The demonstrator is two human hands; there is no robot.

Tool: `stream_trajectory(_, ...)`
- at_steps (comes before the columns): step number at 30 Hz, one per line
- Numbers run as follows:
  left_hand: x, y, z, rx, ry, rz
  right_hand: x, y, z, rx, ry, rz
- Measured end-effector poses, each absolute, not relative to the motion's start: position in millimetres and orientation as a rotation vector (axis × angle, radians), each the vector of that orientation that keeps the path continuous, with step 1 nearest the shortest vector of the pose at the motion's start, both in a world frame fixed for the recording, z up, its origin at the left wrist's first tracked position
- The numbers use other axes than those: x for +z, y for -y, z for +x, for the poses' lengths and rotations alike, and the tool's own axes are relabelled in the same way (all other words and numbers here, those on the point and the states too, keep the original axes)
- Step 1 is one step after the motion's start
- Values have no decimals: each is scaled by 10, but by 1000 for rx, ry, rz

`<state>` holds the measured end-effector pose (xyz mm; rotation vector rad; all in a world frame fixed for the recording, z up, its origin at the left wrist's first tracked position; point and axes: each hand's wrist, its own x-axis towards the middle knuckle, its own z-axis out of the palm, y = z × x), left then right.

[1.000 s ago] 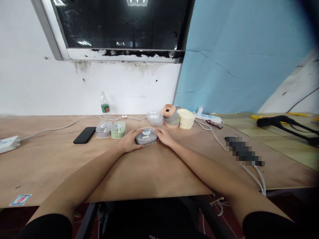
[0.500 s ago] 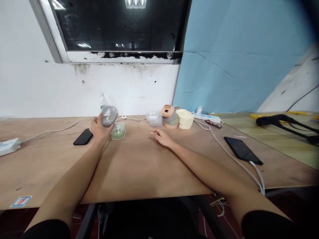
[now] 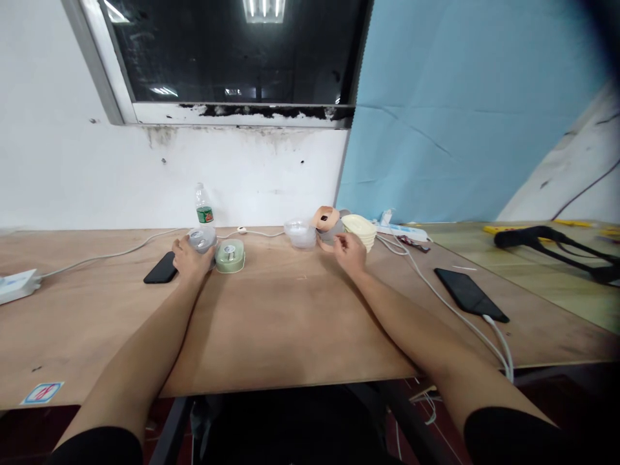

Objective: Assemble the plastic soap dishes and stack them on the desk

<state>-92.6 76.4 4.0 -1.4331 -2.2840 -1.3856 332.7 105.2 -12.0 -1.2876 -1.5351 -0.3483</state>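
My left hand (image 3: pixel 192 258) is closed round a small grey container with a clear top (image 3: pixel 202 238), low over the table or on it. Close to its right sits a green container with a clear lid (image 3: pixel 230 256). My right hand (image 3: pixel 352 254) is at the coloured pieces, its fingers bent together; what they grip, if anything, is hidden. Behind it are a peach-coloured band-like piece (image 3: pixel 326 218) and a grey piece (image 3: pixel 331 234), partly covered by the hand. A stack of cream trays (image 3: pixel 360 225) stands just beyond, and clear plastic tubs (image 3: pixel 300 234) lie to the left.
A water bottle (image 3: pixel 204 208) stands by the wall behind my left hand. One black phone (image 3: pixel 161 268) lies at the left, and a black tablet-like device (image 3: pixel 469 294) with a white cable is at the right. A power strip (image 3: pixel 404 231) lies at the back.
My left hand has lowered the grey container to the table beside the green one. My right hand has moved right, from the bare tabletop to the stacked coloured pieces.
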Motion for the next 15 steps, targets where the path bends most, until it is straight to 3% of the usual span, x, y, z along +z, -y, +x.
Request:
stream_trajectory(5,3,-809,-952,-1512,2241,-1408,-129,-1240,3819,-510,1311,-1425)
stream_trajectory(15,-12,-788,-899,-1527,1913,-1361,-287,-1378,3995,-358,1204,-1747)
